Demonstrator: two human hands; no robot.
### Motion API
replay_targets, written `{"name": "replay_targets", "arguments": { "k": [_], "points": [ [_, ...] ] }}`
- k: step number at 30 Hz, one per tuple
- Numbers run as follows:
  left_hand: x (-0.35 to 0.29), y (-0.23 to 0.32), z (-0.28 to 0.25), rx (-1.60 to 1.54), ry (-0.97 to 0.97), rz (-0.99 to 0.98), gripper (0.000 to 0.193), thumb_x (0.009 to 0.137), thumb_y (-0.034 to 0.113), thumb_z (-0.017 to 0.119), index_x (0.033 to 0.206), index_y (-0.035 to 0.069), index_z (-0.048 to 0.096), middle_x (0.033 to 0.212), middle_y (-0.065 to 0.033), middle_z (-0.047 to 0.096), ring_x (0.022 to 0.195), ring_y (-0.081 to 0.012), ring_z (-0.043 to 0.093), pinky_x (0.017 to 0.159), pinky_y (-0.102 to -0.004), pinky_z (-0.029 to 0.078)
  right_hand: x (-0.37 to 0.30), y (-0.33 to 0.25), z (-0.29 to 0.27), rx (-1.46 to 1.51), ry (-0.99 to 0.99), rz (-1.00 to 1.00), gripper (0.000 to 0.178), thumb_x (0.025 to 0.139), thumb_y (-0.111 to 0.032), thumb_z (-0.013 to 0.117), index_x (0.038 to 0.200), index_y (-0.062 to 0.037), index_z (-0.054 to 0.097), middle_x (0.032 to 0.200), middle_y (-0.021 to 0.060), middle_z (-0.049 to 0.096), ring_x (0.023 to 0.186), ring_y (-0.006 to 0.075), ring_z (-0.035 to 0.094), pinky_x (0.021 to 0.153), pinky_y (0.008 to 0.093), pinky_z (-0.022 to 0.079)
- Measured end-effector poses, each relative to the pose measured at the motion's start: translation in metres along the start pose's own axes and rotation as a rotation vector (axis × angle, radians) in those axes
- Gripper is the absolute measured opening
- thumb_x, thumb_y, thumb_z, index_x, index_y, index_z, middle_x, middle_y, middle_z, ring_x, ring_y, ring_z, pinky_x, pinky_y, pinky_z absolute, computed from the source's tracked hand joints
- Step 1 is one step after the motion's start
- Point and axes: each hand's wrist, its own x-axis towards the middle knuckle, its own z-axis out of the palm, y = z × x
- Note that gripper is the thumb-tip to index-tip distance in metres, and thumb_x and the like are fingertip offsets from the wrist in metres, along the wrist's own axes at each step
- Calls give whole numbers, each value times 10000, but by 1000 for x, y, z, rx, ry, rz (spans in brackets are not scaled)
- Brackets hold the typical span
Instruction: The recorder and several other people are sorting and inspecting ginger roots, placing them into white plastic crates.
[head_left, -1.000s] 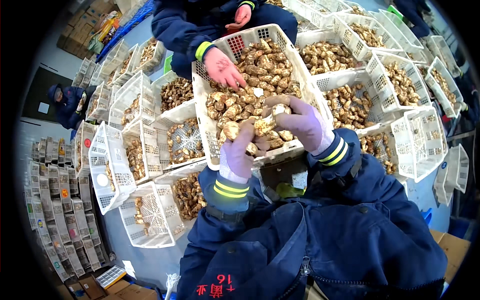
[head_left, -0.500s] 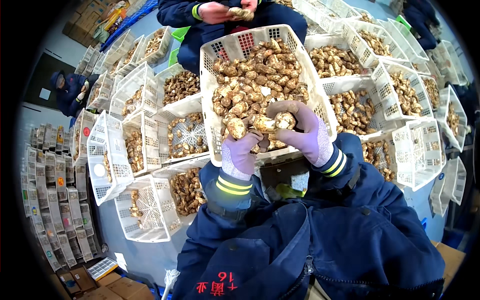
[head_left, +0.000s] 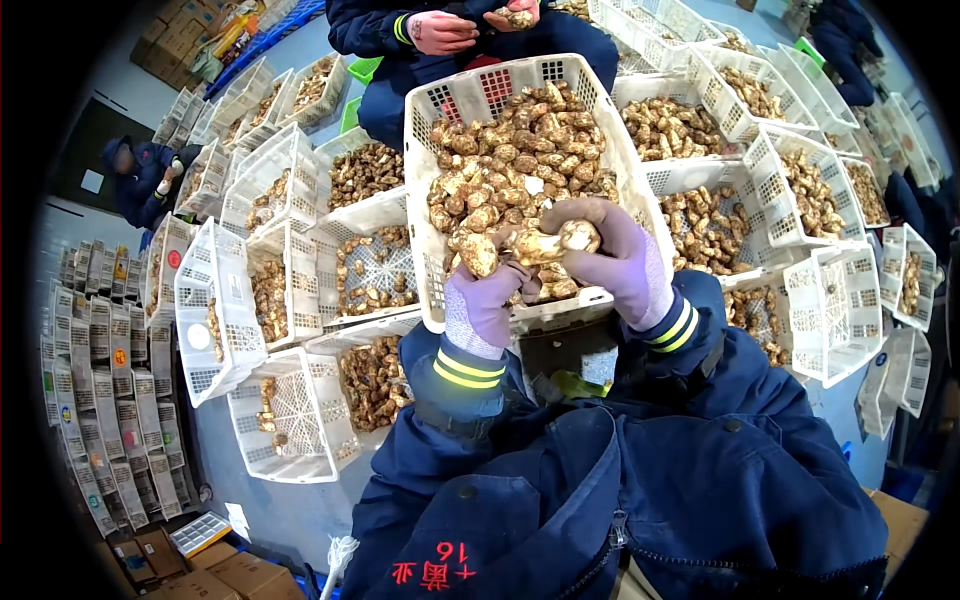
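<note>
Both my hands, in purple gloves, are over the near end of a large white plastic crate [head_left: 423, 292] heaped with brown-and-white mushrooms [head_left: 540, 130]. My left hand [head_left: 485, 305] is closed around a mushroom with a rounded, pale brown-flecked end [head_left: 479, 256]. A longer mushroom with a knobbed end [head_left: 579, 237] is gripped by my right hand [head_left: 630, 265], its pale stem pointing toward my left hand. Some fingers are hidden behind the mushrooms, and I cannot tell whether the two pieces touch.
Across the crate, a co-worker's gloved hands [head_left: 445, 33] hold another mushroom [head_left: 517, 17]. White crates with mushrooms stand on both sides, including a sparsely filled one [head_left: 300, 425] at the left. Stacked crates [head_left: 120, 370] line the far left, above cardboard boxes [head_left: 250, 575].
My right hand has shifted slightly right, and its mushroom has turned a little. The co-worker's hands have moved apart, with the mushroom in the one on the right.
</note>
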Motion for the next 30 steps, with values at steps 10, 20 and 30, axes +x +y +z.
{"name": "replay_targets", "arguments": {
  "k": [10,20,30],
  "points": [
    [1,-5,3,348,75,127,388,818,127,673,1103,-99,540,836,-105,640,720,-175,616,686,-292,495,0,5,-6,-62,34,-25,301,779,-137,613,1044,3,590,1061,96,578,1027,187,539,901,313,423],
    [4,-6,-1,497,174,281,319,754,15,650,1045,-93,575,790,-77,637,675,-134,596,621,-264,506,-4,0,1,-43,72,141,399,782,-134,641,1135,27,548,1046,85,594,956,141,559,849,271,441],
    [-1,10,-6,36,-126,-38,305,916,199,566,1077,-59,594,880,-102,632,712,-176,630,611,-285,526,2,9,-35,637,-114,284,517,819,-171,500,1281,55,443,1128,143,586,1033,213,550,814,310,466]
  ]
}}
